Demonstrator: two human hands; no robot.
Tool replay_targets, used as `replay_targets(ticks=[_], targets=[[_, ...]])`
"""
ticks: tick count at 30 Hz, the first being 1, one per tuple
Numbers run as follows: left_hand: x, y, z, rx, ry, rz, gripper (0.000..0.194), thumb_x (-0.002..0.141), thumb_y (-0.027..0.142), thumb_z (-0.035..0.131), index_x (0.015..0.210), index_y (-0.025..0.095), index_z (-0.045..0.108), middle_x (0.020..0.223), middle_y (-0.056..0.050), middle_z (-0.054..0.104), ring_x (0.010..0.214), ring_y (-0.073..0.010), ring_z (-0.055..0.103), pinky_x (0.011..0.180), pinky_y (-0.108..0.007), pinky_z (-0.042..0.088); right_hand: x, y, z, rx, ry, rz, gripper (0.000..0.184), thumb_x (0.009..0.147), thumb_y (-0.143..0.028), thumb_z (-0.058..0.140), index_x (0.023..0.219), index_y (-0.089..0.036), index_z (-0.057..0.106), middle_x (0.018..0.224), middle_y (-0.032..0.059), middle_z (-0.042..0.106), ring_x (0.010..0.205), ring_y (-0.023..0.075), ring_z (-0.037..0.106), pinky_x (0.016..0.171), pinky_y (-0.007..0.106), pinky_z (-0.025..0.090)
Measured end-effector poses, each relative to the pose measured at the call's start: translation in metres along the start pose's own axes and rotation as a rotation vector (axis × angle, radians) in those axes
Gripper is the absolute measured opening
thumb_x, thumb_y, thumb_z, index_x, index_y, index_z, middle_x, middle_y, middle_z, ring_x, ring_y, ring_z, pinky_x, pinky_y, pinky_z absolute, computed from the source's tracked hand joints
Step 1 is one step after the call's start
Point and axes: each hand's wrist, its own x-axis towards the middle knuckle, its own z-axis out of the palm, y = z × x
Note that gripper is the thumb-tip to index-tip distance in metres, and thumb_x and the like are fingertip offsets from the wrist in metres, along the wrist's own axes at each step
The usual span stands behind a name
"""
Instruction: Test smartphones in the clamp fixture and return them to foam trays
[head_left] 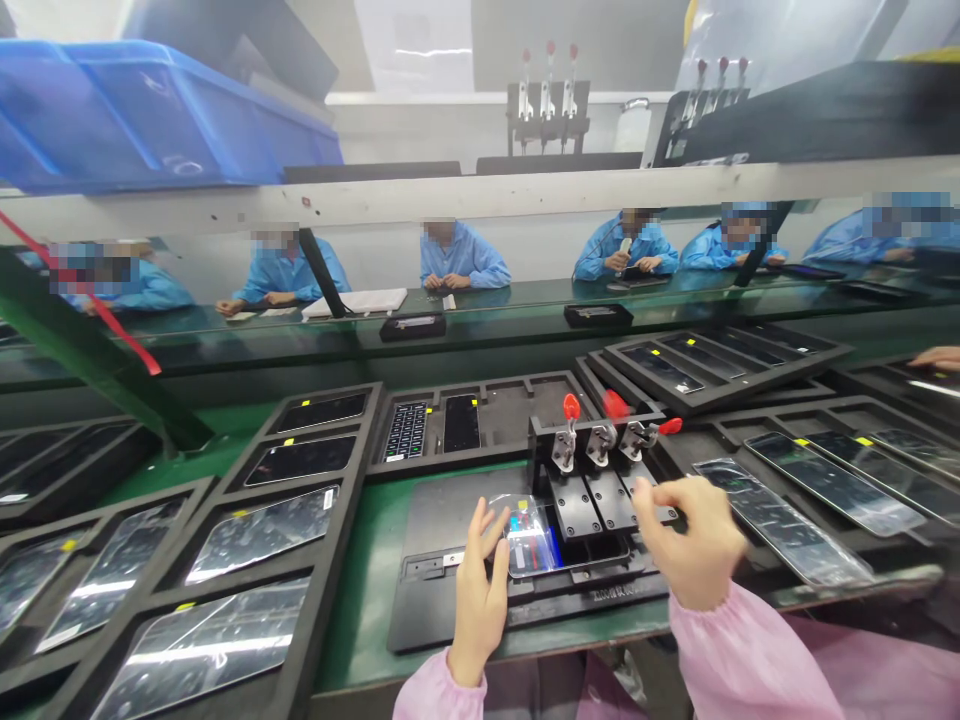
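Observation:
A phone screen panel with a lit display lies in a black clamping fixture, its right part under the fixture's black pressing blocks. My left hand is open, fingers spread, with fingertips at the panel's left edge. My right hand is curled beside the right pressing block, slightly blurred, and nothing shows in its fingers. Three toggle clamps top the fixture: the left red handle stands upright, the middle red handle is smeared by motion, and the right red handle points sideways.
Black trays with phone screens stand at the left, behind the fixture and at the right. A blue bin sits on the shelf above. Across the bench, several people in blue work; another hand shows at far right.

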Motion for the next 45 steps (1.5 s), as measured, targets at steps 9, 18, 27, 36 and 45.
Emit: replay_targets(ticks=[9, 18, 27, 36, 45], targets=[[0.002, 0.007, 0.022, -0.127, 0.063, -0.068, 0.049, 0.09, 0.037, 0.04, 0.136, 0.029, 0.027, 0.127, -0.006, 0.057, 0.125, -0.0173, 0.044, 0.107, -0.038, 0.027, 0.016, 0.011, -0.042, 0.218, 0.32, -0.026, 0.022, 0.071, -0.009, 0.056, 0.053, -0.02, 0.049, 0.046, -0.0043, 0.053, 0.045, 0.012, 0.051, 0.049, 0.031, 0.04], [0.007, 0.021, 0.044, -0.197, -0.013, -0.097, 0.048, 0.092, 0.036, 0.037, 0.138, 0.027, 0.024, 0.131, -0.008, 0.053, 0.125, -0.0163, 0.043, 0.108, -0.038, 0.025, 0.025, 0.009, -0.027, 0.142, 0.228, 0.039, 0.008, 0.074, -0.015, 0.056, 0.067, -0.019, 0.055, 0.068, -0.0002, 0.062, 0.066, 0.0135, 0.058, 0.065, 0.03, 0.047], [0.008, 0.015, 0.041, -0.088, -0.014, -0.052, 0.049, 0.091, 0.036, 0.038, 0.137, 0.026, 0.025, 0.13, -0.008, 0.053, 0.126, -0.0174, 0.043, 0.108, -0.04, 0.026, 0.062, 0.029, 0.0, 0.071, -0.213, -0.013, 0.025, 0.087, -0.026, 0.044, 0.102, -0.017, 0.061, 0.101, 0.0059, 0.065, 0.095, 0.0152, 0.06, 0.088, 0.031, 0.047], [0.008, 0.005, 0.034, 0.168, 0.017, 0.117, 0.039, 0.087, 0.03, 0.046, 0.125, 0.025, 0.047, 0.12, -0.007, 0.06, 0.114, -0.0215, 0.053, 0.101, -0.043, 0.036, -0.048, 0.037, 0.003, -0.354, -0.209, 0.045, 0.029, 0.085, -0.026, 0.049, 0.112, -0.024, 0.06, 0.101, 0.0039, 0.067, 0.109, 0.0243, 0.053, 0.097, 0.057, 0.027], [0.008, 0.013, 0.032, 0.343, -0.067, 0.16, 0.04, 0.089, 0.028, 0.04, 0.13, 0.029, 0.041, 0.122, -0.006, 0.057, 0.12, -0.0213, 0.046, 0.108, -0.057, 0.014, -0.03, 0.044, -0.002, -0.388, -0.444, 0.168, 0.03, 0.09, -0.037, 0.037, 0.106, -0.034, 0.062, 0.127, 0.0049, 0.051, 0.12, 0.0313, 0.038, 0.084, 0.077, 0.015]])
